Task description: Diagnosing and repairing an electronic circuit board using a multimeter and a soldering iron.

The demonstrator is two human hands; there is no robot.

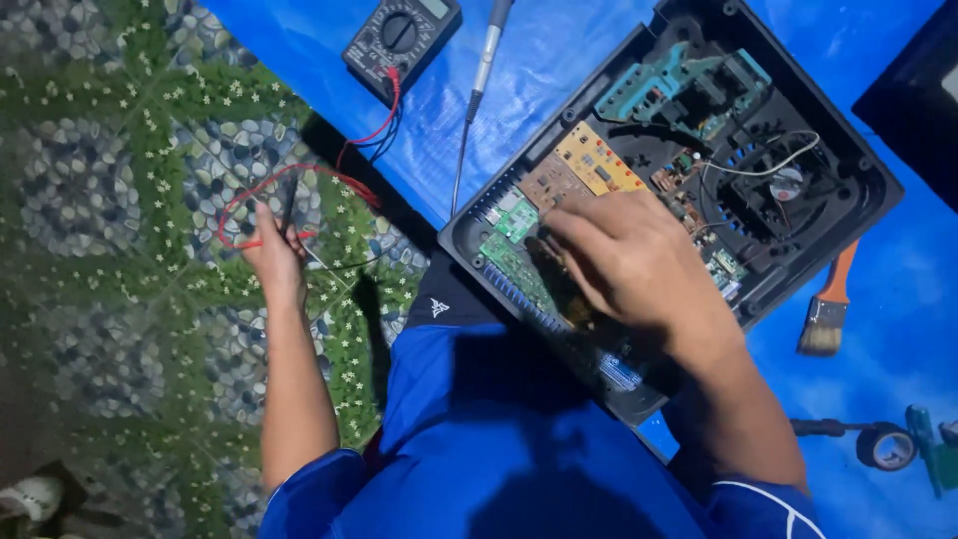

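My left hand (271, 248) reaches out over the patterned floor mat and grips the red and black test probes (289, 215), whose red lead (299, 175) loops back to a black multimeter (401, 38) on the blue tarp. My right hand (624, 255) rests, fingers curled, on the circuit boards inside an opened black device case (858, 165). Its fingertips touch a brown board (559, 180) next to a yellow board (597, 158) and a green board (514, 250). Whether the right hand holds anything is hidden.
A soldering iron (486, 55) lies on the blue tarp (559, 50) beside the multimeter. A paintbrush (828, 314) lies right of the case, with a roll of black tape (886, 446) and a green tool (933, 449) below it. A fan (783, 185) sits inside the case.
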